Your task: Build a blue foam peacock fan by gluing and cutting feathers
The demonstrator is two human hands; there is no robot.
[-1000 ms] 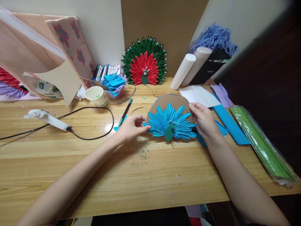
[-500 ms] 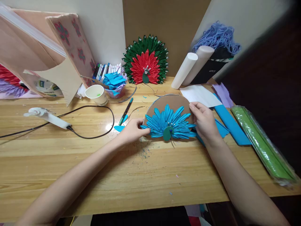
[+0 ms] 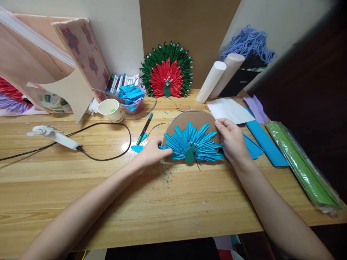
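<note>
Between both hands a paper peacock [image 3: 180, 142] is held up, tilted slightly, over the table. It has blue crepe feathers and a green body [image 3: 191, 155], fixed on a rounded brown cardboard backing [image 3: 193, 117] whose upper part is bare. My left hand [image 3: 153, 151] grips the left edge, thumb in front on the feathers and fingers hidden behind. My right hand [image 3: 232, 139] pinches the right edge of the cardboard. Left of my left hand lie a green marker [image 3: 144, 129] and a blue paper petal [image 3: 137, 148].
A white glue gun [image 3: 52, 136] with a black cord lies at left. Behind stand a paper cup [image 3: 110, 111], a basket of blue scraps [image 3: 132, 97] and a red-green peacock [image 3: 167, 74]. At right are blue paper [image 3: 267, 142] and a green wrapped pack [image 3: 300, 166].
The peacock and both hands have shifted very slightly to the left in view. Both hands keep their hold on it.
</note>
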